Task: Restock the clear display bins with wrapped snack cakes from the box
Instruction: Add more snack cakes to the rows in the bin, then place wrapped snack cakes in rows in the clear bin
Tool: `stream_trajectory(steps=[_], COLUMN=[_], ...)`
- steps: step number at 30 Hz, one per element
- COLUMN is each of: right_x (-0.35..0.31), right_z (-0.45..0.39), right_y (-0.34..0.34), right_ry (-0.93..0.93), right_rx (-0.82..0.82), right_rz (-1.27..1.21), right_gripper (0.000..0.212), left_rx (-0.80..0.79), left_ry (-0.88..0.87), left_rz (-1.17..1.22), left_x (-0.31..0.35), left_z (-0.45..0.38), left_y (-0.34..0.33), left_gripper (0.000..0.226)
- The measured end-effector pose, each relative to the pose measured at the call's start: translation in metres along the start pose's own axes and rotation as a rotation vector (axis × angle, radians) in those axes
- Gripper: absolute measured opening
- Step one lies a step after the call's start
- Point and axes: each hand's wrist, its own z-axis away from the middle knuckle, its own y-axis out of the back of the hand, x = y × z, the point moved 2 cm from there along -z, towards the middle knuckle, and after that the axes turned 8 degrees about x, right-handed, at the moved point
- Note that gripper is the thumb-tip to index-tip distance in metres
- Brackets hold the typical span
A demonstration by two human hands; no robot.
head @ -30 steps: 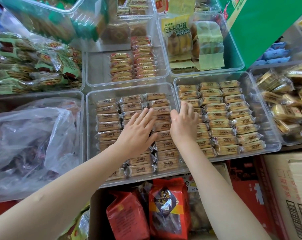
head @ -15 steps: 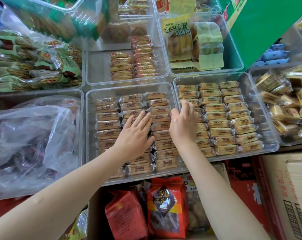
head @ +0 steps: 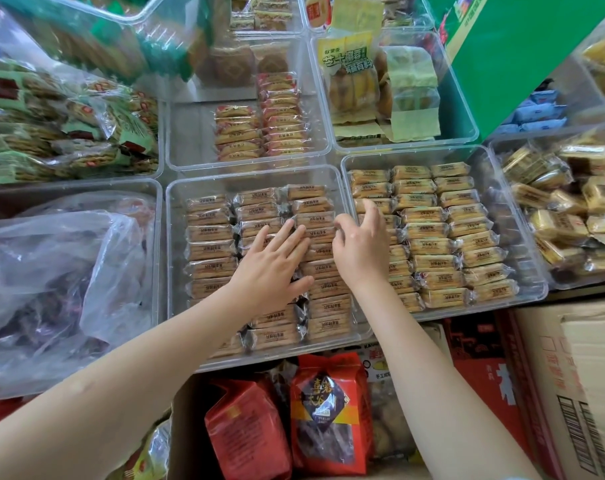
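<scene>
Both hands are seen over the clear display bin (head: 171, 258) at the centre of the frame. Left hand (head: 270, 268) is laid flat, fingers straight and spread, pressing on the middle row of wrapped snack cakes (head: 209, 249); nothing is grasped by it. Right hand (head: 358, 247) is poised over the wall shared with the neighbouring bin (head: 533, 271) at centre right, its fingers loosely bent; whether a wrapper edge is pinched cannot be told, and no cake is seen to be held.

Three rows of cakes are packed in the centre bin, and three more are ranked in the neighbouring bin, printed sides up. A cardboard box (head: 571, 382) is visible at the lower right, its contents hidden. Red snack bags (head: 329, 414) are stood in an open carton at the lower centre.

The step in hand is judged to be the levelling and squaring of the rows. It is advised that pressure be kept light and even, so that the soft cakes are not crushed; that the right-hand row be nudged flush against the bin wall; and that wrapper ends be kept tucked between rows, not ridden over.
</scene>
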Motion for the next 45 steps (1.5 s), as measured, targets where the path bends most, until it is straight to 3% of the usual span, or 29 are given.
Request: stream_trajectory(steps=[3, 9, 15, 20, 27, 34, 40, 45], right_x=[0.008, 0.001, -0.002, -0.001, 0.0, 0.0, 0.002, 0.004], right_z=[0.012, 0.03, 0.009, 0.012, 0.021, 0.023, 0.025, 0.028], right_y=[0.007, 0.009, 0.009, 0.005, 0.011, 0.009, 0.008, 0.012], right_ry=[0.014, -0.05, -0.089, -0.045, 0.015, 0.039, 0.084, 0.078], right_rx=[-0.026, -0.179, -0.241, -0.19, 0.075, 0.02, 0.113, 0.076], right_rz=[-0.05, 0.142, 0.144, 0.103, 0.036, 0.12, 0.093, 0.132], right_gripper=[0.008, 0.027, 0.012, 0.006, 0.006, 0.005, 0.004, 0.003], left_rx=[0.035, 0.011, 0.003, 0.019, 0.071, 0.012, 0.016, 0.033], left_ry=[-0.024, -0.058, -0.043, -0.036, -0.026, -0.051, -0.047, -0.051], left_rz=[0.012, -0.014, 0.008, 0.018, 0.061, -0.005, 0.04, 0.056], left_x=[0.003, 0.011, 0.01, 0.011, 0.013, 0.014, 0.013, 0.013], left_z=[0.007, 0.016, 0.016, 0.015, 0.016, 0.013, 0.003, -0.017], left_y=[-0.001, -0.014, -0.014, -0.017, -0.011, -0.015, 0.001, 0.005], left_gripper=[0.078, 0.088, 0.088, 0.088, 0.084, 0.085, 0.076, 0.077])
